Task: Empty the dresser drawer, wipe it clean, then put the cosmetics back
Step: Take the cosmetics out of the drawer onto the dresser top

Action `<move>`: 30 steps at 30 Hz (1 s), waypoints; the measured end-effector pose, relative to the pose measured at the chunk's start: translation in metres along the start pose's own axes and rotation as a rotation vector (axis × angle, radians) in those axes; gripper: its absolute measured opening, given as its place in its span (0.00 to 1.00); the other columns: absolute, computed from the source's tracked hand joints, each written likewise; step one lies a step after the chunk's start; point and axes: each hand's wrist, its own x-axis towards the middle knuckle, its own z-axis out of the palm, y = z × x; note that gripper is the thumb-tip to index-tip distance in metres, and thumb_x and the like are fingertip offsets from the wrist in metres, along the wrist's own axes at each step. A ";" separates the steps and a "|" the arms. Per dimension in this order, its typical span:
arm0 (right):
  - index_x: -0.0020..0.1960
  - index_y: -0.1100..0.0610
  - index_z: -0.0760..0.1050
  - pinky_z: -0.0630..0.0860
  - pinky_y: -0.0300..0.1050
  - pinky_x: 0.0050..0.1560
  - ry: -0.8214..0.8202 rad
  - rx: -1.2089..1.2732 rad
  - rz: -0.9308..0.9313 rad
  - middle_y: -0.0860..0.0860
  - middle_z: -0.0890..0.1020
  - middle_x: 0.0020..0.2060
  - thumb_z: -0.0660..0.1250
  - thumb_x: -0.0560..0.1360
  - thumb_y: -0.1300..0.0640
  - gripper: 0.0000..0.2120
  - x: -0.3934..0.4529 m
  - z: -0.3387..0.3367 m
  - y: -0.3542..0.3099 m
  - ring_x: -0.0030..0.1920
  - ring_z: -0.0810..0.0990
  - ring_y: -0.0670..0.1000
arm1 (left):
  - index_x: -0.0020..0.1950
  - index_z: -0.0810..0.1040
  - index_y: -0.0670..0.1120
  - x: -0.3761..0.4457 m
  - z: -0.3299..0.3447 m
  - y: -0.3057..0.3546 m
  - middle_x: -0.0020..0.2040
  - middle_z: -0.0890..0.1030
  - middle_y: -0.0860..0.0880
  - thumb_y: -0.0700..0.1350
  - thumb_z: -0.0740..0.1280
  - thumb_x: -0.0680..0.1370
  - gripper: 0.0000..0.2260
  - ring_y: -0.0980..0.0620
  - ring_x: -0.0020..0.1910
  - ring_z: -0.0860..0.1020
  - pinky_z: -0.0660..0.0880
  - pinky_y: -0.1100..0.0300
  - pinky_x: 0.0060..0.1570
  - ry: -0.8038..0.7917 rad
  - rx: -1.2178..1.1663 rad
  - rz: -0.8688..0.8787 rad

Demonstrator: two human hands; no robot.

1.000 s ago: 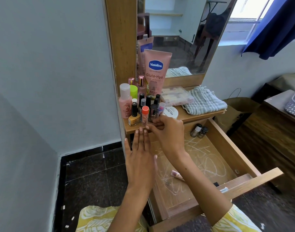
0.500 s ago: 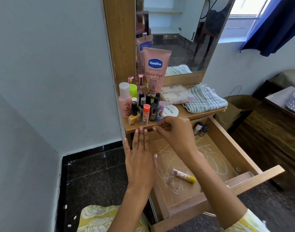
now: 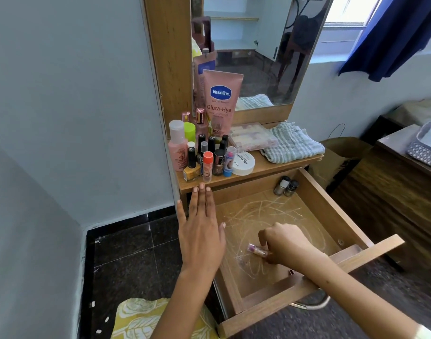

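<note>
Drawer [image 3: 331, 216] pulled out from under the dresser shelf [image 3: 270, 167], pale wood, its floor covered in whitish looping scribble marks. Right hand [image 3: 286, 243] reaches down onto the drawer floor, fingers curled and pinching a small tube [image 3: 256, 250] that lies on its side near the middle front; the tube is pale pink with a darker purplish cap end pointing left, its right end hidden under the fingers. Two small bottles [image 3: 286, 186] stand upright, touching each other, in the drawer's far right corner. Left hand [image 3: 199, 231] is flat, fingers straight and together, holding nothing, fingertips at the shelf's front edge above the drawer's left side. On the shelf: a crowd of upright bottles, a tall pink lotion tube [image 3: 220, 104] leaning at the mirror [image 3: 258, 45], a round white jar [image 3: 243, 163], a clear flat box [image 3: 252, 139], a folded striped cloth [image 3: 292, 143].
</note>
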 end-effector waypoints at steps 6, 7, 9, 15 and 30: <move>0.51 0.50 0.80 0.78 0.43 0.45 0.062 0.272 -0.113 0.47 0.83 0.45 0.72 0.70 0.51 0.10 0.006 -0.012 -0.002 0.46 0.82 0.48 | 0.74 0.45 0.49 0.000 -0.016 -0.009 0.75 0.48 0.52 0.54 0.59 0.79 0.30 0.56 0.73 0.44 0.38 0.49 0.70 -0.038 -0.169 0.035; 0.48 0.50 0.80 0.80 0.44 0.46 0.114 0.488 -0.143 0.46 0.84 0.43 0.73 0.69 0.52 0.08 0.007 -0.017 -0.002 0.44 0.82 0.46 | 0.74 0.44 0.52 -0.001 -0.021 -0.011 0.75 0.50 0.54 0.53 0.58 0.80 0.29 0.60 0.72 0.44 0.39 0.50 0.72 -0.043 -0.254 0.055; 0.45 0.51 0.80 0.81 0.46 0.47 0.265 0.888 -0.228 0.48 0.84 0.40 0.75 0.69 0.55 0.07 0.004 -0.031 -0.010 0.42 0.82 0.44 | 0.74 0.53 0.54 -0.006 -0.033 -0.013 0.72 0.60 0.58 0.49 0.62 0.79 0.27 0.62 0.71 0.54 0.56 0.51 0.72 0.011 -0.493 0.060; 0.53 0.53 0.81 0.80 0.43 0.52 0.460 1.194 -0.334 0.46 0.84 0.45 0.74 0.71 0.57 0.10 0.006 -0.067 -0.047 0.48 0.83 0.43 | 0.69 0.70 0.51 -0.015 -0.051 -0.018 0.60 0.77 0.56 0.39 0.68 0.75 0.23 0.63 0.60 0.74 0.75 0.57 0.58 0.268 -0.942 -0.109; 0.53 0.46 0.82 0.80 0.42 0.47 0.633 0.813 -0.301 0.42 0.85 0.43 0.74 0.71 0.52 0.11 0.008 -0.095 -0.077 0.44 0.81 0.39 | 0.50 0.81 0.41 0.000 -0.070 -0.047 0.42 0.85 0.48 0.34 0.74 0.65 0.15 0.52 0.44 0.82 0.78 0.63 0.44 0.331 -1.382 -0.278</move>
